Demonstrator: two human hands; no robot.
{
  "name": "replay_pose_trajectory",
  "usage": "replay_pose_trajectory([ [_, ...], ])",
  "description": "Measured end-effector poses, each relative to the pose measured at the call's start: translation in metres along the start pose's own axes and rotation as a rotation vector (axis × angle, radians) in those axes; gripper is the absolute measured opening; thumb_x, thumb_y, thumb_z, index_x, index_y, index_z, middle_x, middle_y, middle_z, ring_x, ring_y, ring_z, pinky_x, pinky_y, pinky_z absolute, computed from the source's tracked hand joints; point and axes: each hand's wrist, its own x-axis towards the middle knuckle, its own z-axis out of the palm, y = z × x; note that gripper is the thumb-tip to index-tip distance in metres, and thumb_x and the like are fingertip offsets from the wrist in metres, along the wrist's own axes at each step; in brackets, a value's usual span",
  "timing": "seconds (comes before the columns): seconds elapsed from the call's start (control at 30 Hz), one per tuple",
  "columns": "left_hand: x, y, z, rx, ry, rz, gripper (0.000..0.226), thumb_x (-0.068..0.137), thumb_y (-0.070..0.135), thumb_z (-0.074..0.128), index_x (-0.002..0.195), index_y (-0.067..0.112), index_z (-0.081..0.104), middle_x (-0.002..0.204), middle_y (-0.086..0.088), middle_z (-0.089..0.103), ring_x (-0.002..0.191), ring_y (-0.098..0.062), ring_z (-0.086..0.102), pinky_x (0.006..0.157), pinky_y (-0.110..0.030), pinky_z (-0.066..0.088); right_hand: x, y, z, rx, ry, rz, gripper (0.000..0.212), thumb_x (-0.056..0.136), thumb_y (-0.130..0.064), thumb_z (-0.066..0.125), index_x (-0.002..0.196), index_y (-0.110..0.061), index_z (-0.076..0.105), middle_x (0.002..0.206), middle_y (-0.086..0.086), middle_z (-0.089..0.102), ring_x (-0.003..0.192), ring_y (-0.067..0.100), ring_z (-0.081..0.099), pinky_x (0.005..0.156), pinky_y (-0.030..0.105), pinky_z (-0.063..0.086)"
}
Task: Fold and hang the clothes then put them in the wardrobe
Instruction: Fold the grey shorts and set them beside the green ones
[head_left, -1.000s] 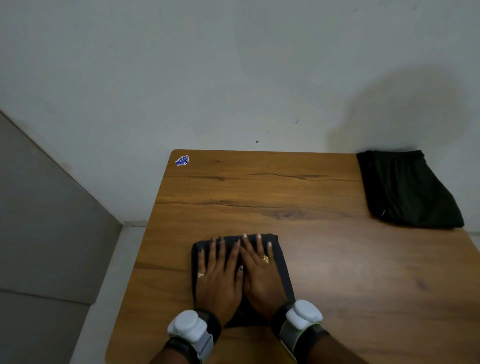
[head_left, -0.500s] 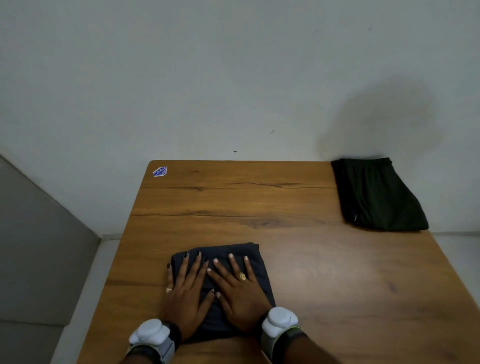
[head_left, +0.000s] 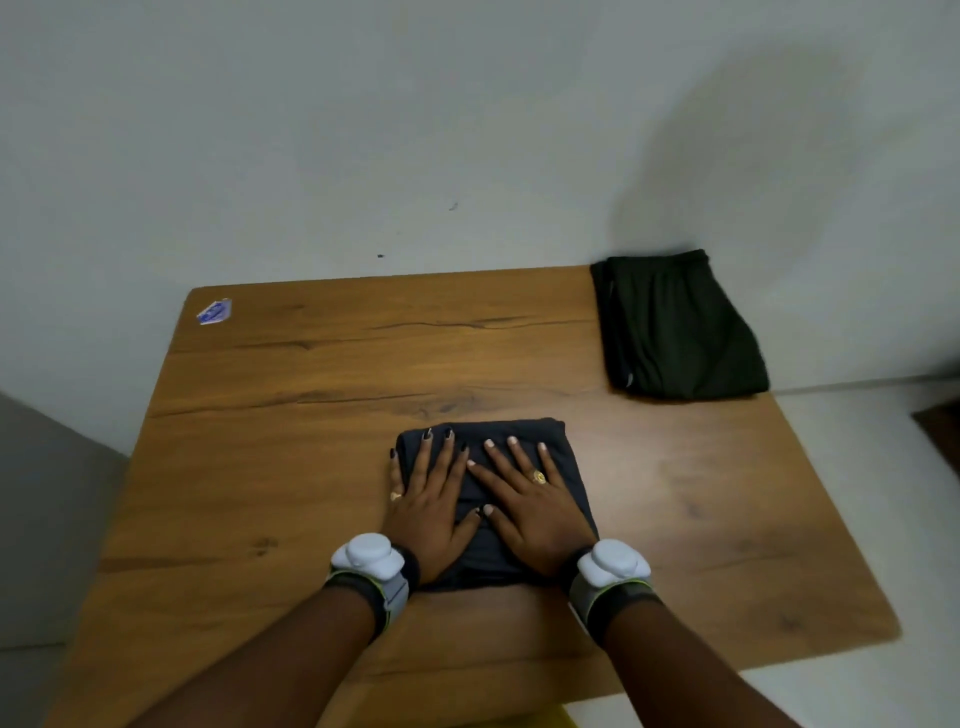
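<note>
Nearest the camera, a sliver of something yellow (head_left: 540, 721) shows below the desk's front edge; too little of it is visible to say what it is. Both forearms reach forward over the wooden desk (head_left: 291, 457), roughly parallel and angling slightly inward. Each wrist carries a dark strap with a rounded white device on top: the left wristband (head_left: 370, 561) and the right wristband (head_left: 613, 569).

Past the straps, the left hand (head_left: 428, 512) and the right hand (head_left: 535, 512) lie palm-down, side by side, on a folded dark garment (head_left: 524, 429). The garment sits on the desk near the front, about midway across. Neither hand grips anything. The left fingers (head_left: 422, 460) are straight and slightly spread, their dark-painted tips near the garment's far-left corner, the outermost one along its left edge. The right fingers (head_left: 519, 462) are also extended and fanned (these nails are pale), pressing flat against the cloth and stopping short of its far edge. The two thumbs point toward each other and nearly meet over the middle of the fold. A gold ring shows on each hand.

Farther back, at the desk's far-right corner, a second folded garment (head_left: 675, 332), dark green, lies well apart from the hands, with its right side overhanging the desk edge. At the far-left corner is a small blue-and-white sticker (head_left: 214, 312). Behind the desk rises a plain pale wall (head_left: 363, 130), with a soft shadow above the green garment.
</note>
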Motion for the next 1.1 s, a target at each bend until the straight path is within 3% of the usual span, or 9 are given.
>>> replay_pose_trajectory([
  [0.13, 0.033, 0.057, 0.009, -0.02, -0.027, 0.075, 0.079, 0.089, 0.06, 0.038, 0.15, 0.011, 0.032, 0.16, -0.016, 0.014, 0.148, -0.036, 0.011, 0.107, -0.069, 0.015, -0.032, 0.062, -0.013, -0.011, -0.005, 0.028, 0.058, 0.102, -0.048, 0.031, 0.155, -0.035, 0.012, 0.163, -0.007, 0.0, 0.15, 0.018, -0.01, 0.119, 0.051, 0.0],
  [0.33, 0.078, 0.146, 0.017, -0.033, -0.095, 0.241, 0.102, 0.081, 0.086, 0.024, 0.151, 0.012, 0.029, 0.161, -0.015, 0.013, 0.148, -0.035, 0.001, 0.104, -0.07, 0.005, -0.09, 0.159, -0.034, -0.107, -0.05, 0.085, 0.058, 0.102, -0.051, 0.028, 0.154, -0.039, 0.006, 0.164, -0.008, -0.002, 0.15, 0.02, -0.01, 0.119, 0.05, 0.001],
  [0.63, 0.146, 0.247, 0.032, -0.106, -0.126, 0.281, 0.112, 0.074, 0.092, 0.022, 0.148, 0.009, 0.035, 0.159, -0.018, 0.018, 0.148, -0.035, 0.004, 0.101, -0.071, 0.008, -0.13, 0.263, -0.058, -0.104, -0.074, 0.14, 0.061, 0.1, -0.051, 0.032, 0.155, -0.036, 0.01, 0.164, -0.005, 0.005, 0.151, 0.023, -0.003, 0.118, 0.052, 0.004],
  [0.87, 0.158, 0.26, 0.032, -0.138, -0.115, 0.288, 0.117, 0.072, 0.092, 0.024, 0.154, 0.01, 0.015, 0.161, -0.014, -0.009, 0.146, -0.03, -0.022, 0.105, -0.07, -0.011, -0.13, 0.282, -0.063, -0.126, -0.075, 0.122, 0.062, 0.099, -0.052, 0.032, 0.155, -0.033, 0.014, 0.164, -0.002, 0.007, 0.151, 0.025, 0.0, 0.119, 0.053, 0.005],
  [1.1, 0.16, 0.259, 0.032, -0.141, -0.121, 0.311, 0.115, 0.073, 0.091, 0.01, 0.154, 0.008, 0.015, 0.162, -0.013, -0.009, 0.146, -0.031, -0.021, 0.104, -0.071, -0.014, -0.129, 0.282, -0.063, -0.111, -0.1, 0.128, 0.062, 0.098, -0.05, 0.033, 0.154, -0.03, 0.019, 0.164, -0.001, 0.008, 0.151, 0.027, 0.002, 0.118, 0.055, 0.008],
])
